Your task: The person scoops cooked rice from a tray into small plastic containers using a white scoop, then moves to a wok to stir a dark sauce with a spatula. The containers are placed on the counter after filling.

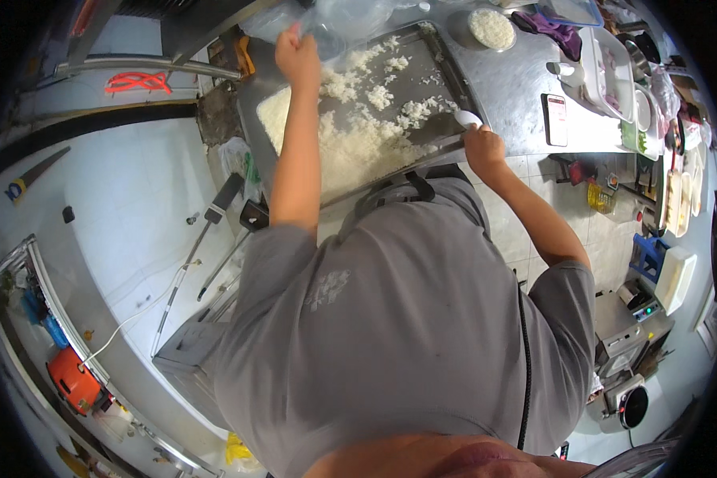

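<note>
A large metal tray lies on the steel counter before me, with loose white cooked rice spread over much of it. My right hand grips a white spoon or rice paddle at the tray's right edge. My left hand is raised over the far left part of the tray, its fingers closed at a clear plastic bag; the grip is partly hidden by the hand itself. More clear plastic lies behind the rice. A round bowl of rice stands beyond the tray on the right.
A phone lies on the steel counter to the right. Behind it are a white bottle, a purple cloth, and a white plastic bin. At the left, a metal rail runs beside the counter.
</note>
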Demonstrator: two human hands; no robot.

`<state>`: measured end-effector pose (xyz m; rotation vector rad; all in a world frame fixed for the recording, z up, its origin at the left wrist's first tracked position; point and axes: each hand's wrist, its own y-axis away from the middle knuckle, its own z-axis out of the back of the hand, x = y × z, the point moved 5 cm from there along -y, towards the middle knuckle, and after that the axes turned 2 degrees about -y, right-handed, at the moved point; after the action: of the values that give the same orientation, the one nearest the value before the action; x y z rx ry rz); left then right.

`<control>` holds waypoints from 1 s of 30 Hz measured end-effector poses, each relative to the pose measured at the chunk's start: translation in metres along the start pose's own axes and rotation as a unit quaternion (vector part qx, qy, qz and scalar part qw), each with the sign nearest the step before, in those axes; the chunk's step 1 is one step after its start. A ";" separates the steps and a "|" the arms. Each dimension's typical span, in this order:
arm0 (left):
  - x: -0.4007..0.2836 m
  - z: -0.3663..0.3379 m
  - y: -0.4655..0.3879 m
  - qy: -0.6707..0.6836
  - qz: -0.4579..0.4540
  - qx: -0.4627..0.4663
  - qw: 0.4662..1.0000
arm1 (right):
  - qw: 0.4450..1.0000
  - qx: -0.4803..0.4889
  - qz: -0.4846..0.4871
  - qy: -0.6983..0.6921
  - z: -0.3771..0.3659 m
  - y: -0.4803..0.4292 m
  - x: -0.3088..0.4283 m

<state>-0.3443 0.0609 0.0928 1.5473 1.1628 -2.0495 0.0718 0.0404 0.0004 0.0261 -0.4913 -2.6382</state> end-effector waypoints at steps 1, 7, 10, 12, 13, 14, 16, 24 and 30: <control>-0.012 0.020 0.022 -0.063 0.022 0.025 0.997 | 1.000 0.001 0.009 0.005 0.000 0.002 -0.001; -0.036 0.120 0.182 -0.176 0.213 0.153 0.949 | 0.957 0.136 -0.049 -0.251 0.016 0.029 -0.042; -0.017 0.134 0.227 -0.059 0.402 0.161 0.900 | 0.933 0.204 -0.078 -0.285 0.020 0.034 -0.040; -0.012 0.135 0.239 0.039 0.421 0.109 0.899 | 0.940 0.193 -0.074 -0.271 0.025 0.032 -0.036; -0.009 0.136 0.243 0.069 0.441 0.104 0.889 | 0.940 0.191 -0.072 -0.272 0.027 0.031 -0.034; -0.009 0.136 0.247 0.110 0.455 0.103 0.878 | 0.931 0.210 -0.073 -0.288 0.026 0.030 -0.032; -0.016 0.134 0.250 0.122 0.417 0.136 0.890 | 0.910 0.251 -0.089 -0.318 0.021 0.030 -0.031; -0.053 0.114 0.270 0.416 0.531 0.051 0.736 | 0.860 0.329 0.014 -0.390 -0.014 0.012 0.035; -0.023 0.125 0.238 -0.192 0.233 0.054 0.952 | 0.815 0.384 0.049 -0.431 -0.039 -0.007 0.095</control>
<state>-0.2570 -0.1861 0.0257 1.2355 0.4924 -1.9809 -0.0127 -0.0085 -0.0329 -0.9367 -1.7548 -2.0240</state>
